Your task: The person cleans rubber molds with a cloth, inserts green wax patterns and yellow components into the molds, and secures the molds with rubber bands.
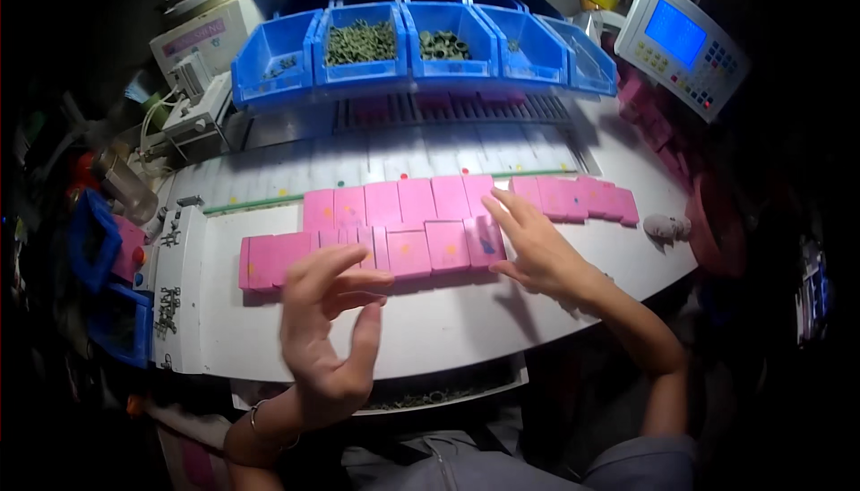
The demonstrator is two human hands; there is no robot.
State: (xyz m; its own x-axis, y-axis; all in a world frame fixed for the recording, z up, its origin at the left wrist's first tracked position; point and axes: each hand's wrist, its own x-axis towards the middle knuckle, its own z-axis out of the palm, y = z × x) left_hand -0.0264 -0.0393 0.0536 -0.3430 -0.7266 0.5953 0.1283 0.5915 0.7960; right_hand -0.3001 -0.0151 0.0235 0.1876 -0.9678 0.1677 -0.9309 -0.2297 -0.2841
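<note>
Front row of pink blocks (pixel 408 254) on the table (pixel 448 325): left hand (pixel 324 334) loosely open at its near side; right hand (pixel 548 258) spread at its right end, contact unclear. Apparently alignment; next calls for light inward pressure.

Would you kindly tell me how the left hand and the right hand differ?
The left hand curls its fingers; the right hand has straighter fingers beside the front pink block row. The left hand has a wrist bracelet; the right hand shows none. Neither wears a glove.
</note>
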